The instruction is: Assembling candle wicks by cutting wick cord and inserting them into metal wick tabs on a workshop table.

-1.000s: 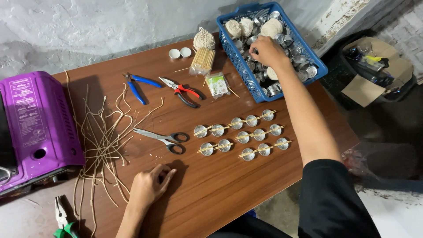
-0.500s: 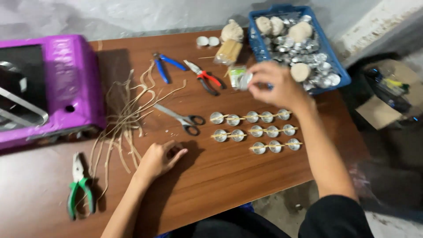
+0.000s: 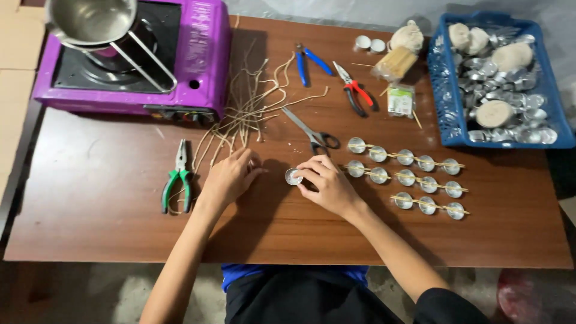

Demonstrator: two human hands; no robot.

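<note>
My right hand pinches a small round metal cup and sets it on the brown table, left of three rows of similar cups with thin wooden sticks laid across them. My left hand rests on the table beside the cup, fingers loosely curled at the ends of a bundle of pale wick strands. Whether it grips a strand is unclear. Scissors lie just beyond both hands.
A purple portable stove with a steel pot stands far left. Green pliers, blue pliers and red pliers lie about. A blue basket of metal cups and string balls sits far right, beside a stick bundle.
My right hand left the blue basket with a metal cup and came down to the table by my left hand. The view swung left, showing the stove top and pot.
</note>
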